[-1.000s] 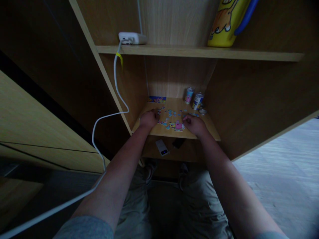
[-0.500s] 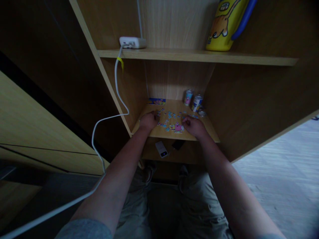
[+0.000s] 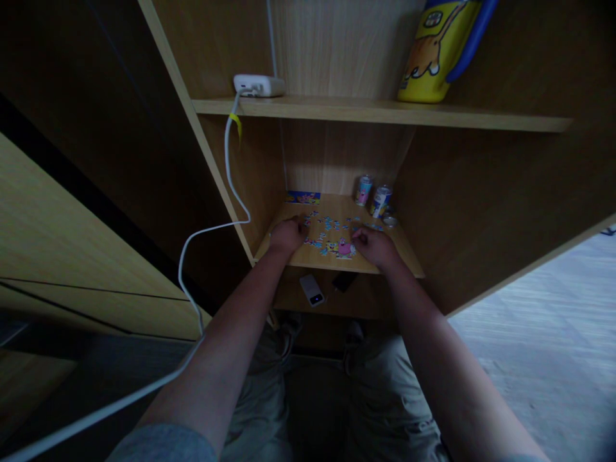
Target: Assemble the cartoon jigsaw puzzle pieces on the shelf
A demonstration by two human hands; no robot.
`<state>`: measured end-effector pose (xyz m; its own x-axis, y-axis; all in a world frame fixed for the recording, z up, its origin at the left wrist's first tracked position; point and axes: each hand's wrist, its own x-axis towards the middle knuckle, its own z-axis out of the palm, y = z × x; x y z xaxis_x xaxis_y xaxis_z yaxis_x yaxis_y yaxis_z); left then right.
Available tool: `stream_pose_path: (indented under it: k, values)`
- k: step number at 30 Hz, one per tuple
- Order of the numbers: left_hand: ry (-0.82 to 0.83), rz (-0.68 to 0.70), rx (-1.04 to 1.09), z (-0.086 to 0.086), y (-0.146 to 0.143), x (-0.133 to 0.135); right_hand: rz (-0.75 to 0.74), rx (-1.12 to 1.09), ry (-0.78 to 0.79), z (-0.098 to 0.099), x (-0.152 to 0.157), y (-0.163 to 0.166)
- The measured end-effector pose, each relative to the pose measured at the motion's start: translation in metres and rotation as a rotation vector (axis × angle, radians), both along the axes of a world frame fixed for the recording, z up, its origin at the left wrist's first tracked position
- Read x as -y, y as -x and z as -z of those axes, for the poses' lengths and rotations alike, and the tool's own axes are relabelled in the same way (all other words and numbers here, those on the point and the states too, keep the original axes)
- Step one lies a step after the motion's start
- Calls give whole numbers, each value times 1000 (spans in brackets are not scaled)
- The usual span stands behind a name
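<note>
1. Closest to the head, the upper shelf (image 3: 375, 110) bears a yellow jug (image 3: 428, 61) with a blue handle. Its top is cut off, so its contents cannot be told.
2. Below it, at the front of the middle shelf (image 3: 312, 258), lies a joined patch (image 3: 344, 249) of pink and yellow puzzle pieces, between the two hands.
3. The right hand (image 3: 375, 245) is curled just beside the patch's right end, fingertips drawn together. Whether they grip a piece cannot be told.
4. The left hand (image 3: 287, 234) is bent over the shelf's left side, next to small pieces. Its fingertips are mostly hidden, so I cannot tell if it holds anything.
5. The step in hand looks like sorting and fitting pieces. The next move seems to call for a fine pinch and matching edges and colours at the patch.
6. Loose pieces (image 3: 328, 222) lie scattered behind the patch, mostly blue.
7. Farther right stand two upright printed cans, a pink-and-blue can (image 3: 364, 191) and a blue-and-white can (image 3: 380, 201); neither interior shows. A round silvery thing (image 3: 389, 221), perhaps a lid, lies beside the latter.
8. At the back left lies a printed strip (image 3: 303, 197).
</note>
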<state>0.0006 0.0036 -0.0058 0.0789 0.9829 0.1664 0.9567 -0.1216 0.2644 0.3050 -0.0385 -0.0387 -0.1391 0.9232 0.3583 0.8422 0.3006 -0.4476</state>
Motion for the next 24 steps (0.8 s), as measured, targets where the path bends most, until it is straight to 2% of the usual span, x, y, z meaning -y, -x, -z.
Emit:
stream_pose_path:
  k: [24]
  values:
    - [-7,-2,-24,0,0,-1,-7,-16,-7,-2,2,1]
